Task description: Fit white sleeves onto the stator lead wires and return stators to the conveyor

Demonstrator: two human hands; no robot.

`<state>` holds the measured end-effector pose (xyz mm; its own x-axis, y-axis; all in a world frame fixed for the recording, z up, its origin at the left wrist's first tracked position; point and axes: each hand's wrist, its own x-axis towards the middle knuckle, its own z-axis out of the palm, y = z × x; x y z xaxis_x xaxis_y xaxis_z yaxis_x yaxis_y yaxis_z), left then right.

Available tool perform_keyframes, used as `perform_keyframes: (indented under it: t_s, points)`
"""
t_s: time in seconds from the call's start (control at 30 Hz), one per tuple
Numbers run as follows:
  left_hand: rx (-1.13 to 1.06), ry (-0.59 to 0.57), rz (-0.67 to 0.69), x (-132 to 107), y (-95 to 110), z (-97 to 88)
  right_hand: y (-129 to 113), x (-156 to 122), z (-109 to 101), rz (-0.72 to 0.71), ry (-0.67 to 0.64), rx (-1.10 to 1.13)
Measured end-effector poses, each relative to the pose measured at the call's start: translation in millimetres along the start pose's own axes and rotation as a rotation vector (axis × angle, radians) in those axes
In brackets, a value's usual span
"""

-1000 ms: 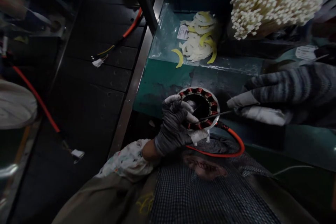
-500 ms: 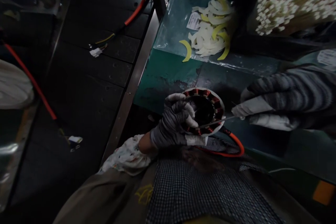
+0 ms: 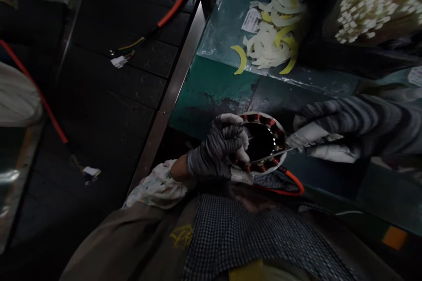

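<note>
A ring-shaped motor stator (image 3: 260, 118) with red-brown copper windings sits above my lap, its open centre facing up. My left hand (image 3: 219, 151), in a grey striped glove with white fingertips, is closed around the stator's left side. My right hand (image 3: 332, 127), gloved alike, pinches a thin metal rod-like tool (image 3: 275, 154). That tool reaches left across the lower part of the ring toward my left fingertips; its tip is hard to make out. An orange-red sleeved cable (image 3: 295, 180) curves out below the stator.
Beyond the stator, white and yellow crescent-shaped pieces (image 3: 272, 48) lie on a plastic bag (image 3: 219, 30) over the green table (image 3: 211, 92). A bundle of white-tipped wires (image 3: 372, 9) is at upper right. Left of a metal rail (image 3: 165, 118), red cables with white connectors (image 3: 119, 61) rest on dark slats.
My right hand has moved slightly left, closer to the stator, with the tool. The stator has tilted a little, and my left hand keeps its hold. The view has shifted slightly.
</note>
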<state>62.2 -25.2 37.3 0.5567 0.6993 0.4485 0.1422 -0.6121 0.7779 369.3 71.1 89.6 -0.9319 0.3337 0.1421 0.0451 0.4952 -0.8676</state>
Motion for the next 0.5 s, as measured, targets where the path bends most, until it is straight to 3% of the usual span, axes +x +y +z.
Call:
perform_keyframes:
  t_s: [0.07,0.23,0.5]
  points:
    - [-0.014,-0.031,-0.023,-1,-2,-0.2,11,0,-4,-0.061,-0.077,0.043]
    - [0.0,-0.09,-0.102,1,-3,1.6,16,-3,7,-0.037,0.046,0.092]
    - [-0.038,-0.06,-0.085,8,-3,4.1,6,-16,31,0.004,0.194,0.088]
